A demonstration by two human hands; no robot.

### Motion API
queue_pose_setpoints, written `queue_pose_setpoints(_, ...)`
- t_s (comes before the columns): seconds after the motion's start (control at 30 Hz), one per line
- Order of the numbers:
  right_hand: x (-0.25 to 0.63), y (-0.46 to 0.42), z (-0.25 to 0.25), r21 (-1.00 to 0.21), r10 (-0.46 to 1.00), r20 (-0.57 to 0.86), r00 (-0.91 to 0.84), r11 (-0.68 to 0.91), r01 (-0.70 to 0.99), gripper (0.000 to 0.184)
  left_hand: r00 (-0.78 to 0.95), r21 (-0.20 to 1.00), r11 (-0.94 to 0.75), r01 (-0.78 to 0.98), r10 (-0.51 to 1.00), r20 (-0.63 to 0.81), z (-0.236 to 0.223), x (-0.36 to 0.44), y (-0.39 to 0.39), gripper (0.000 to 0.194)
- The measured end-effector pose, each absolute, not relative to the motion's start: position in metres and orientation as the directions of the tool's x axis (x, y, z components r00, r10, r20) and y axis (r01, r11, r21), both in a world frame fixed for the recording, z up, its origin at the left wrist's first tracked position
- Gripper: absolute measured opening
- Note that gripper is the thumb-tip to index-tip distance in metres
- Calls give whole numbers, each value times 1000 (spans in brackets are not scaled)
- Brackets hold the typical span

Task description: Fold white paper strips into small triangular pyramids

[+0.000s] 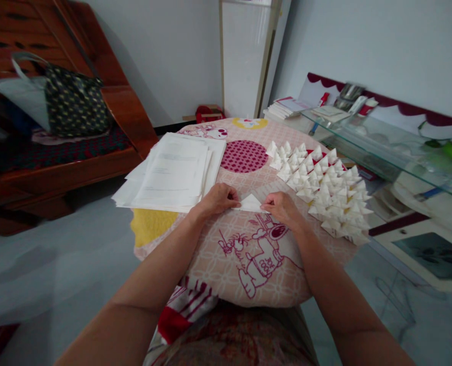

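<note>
A small sheet of white paper [251, 203], folded to a triangle with its peak pointing away from me, lies on the patterned tablecloth [245, 239]. My left hand [220, 198] pinches its left corner between thumb and fingers. At the opposite corner, my right hand [281, 206] has its fingers closed on the paper too. Just behind the triangle is another flat piece of paper [269, 189]. Left of my hands sits a stack of printed sheets [172, 170]. To the right stand many folded paper pieces [321, 185] with pointed tips, set close together in rows.
A glass-topped cabinet [397, 157] with assorted items runs along the table's right side. More papers [287, 107] are piled at the far right. On the left, a wooden bench [123, 127] holds a dark patterned bag [75, 101].
</note>
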State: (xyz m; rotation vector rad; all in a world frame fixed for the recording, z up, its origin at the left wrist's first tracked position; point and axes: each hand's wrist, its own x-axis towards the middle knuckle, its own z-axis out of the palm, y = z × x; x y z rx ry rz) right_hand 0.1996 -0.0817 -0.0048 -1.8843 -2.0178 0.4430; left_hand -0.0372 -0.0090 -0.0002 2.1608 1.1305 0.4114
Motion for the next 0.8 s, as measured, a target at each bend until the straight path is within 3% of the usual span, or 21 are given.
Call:
queue_pose_setpoints(0.37, 196, -82, -2, -414, 999, 5, -40, 38, 910, 13, 602, 617, -458, 639, 798, -31, 4, -35, -15, 10)
queue_pose_setpoints(0.47, 192, -83, 3, -397, 999, -32, 19, -30, 917, 12, 653, 555, -580, 596, 753, 85, 3, -35, -18, 6)
queue_pose_setpoints(0.6, 189, -86, 11, -334, 990, -41, 134, -140, 932, 14, 750, 464, -758, 459, 610, 255, 0, -32, -23, 27)
queue_pose_setpoints(0.8, 179, -93, 16, -208, 994, 4, 109, -106, 972, 10, 824, 406, -793, 454, 547, 148, 0, -24, -31, 36)
